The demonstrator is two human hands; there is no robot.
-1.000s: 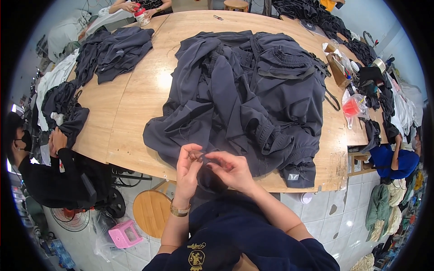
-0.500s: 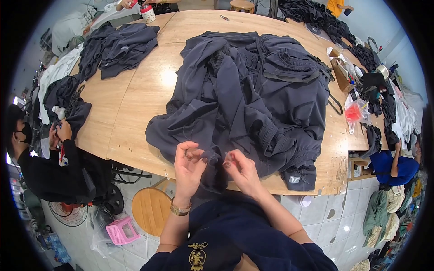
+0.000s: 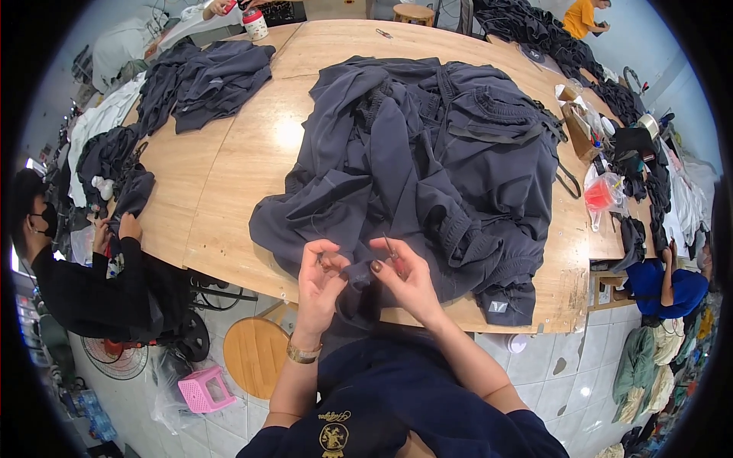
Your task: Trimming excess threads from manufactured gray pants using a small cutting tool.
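Currently, 2 bare hands work at the near edge of the wooden table [image 3: 237,191]. Left hand [image 3: 319,282]: thumb and forefinger pinch a dark cloth fold [image 3: 360,273], remaining fingers loosely curled. Right hand [image 3: 410,281]: fingers grip a slim tool [image 3: 398,264] with a reddish body and a thin dark tip; its exact kind is too small to tell.

Key relation — the cloth fold lies between the 2 hands, just right of the left fingertips and just left of the right thumb. Left hand is the nearer, being in contact; whether the right thumb also touches the cloth cannot be told. The cloth's hanging part runs toward the person's body. The tool's long axis slants, tip away from the body and slightly left — beside the cloth, not aimed at it.

Beyond the hands, a dark grey garment pile [image 3: 504,175] covers much of the table; 1 pale patch [image 3: 498,307] shows at its near right corner. Whether the fold joins the pile is unclear.
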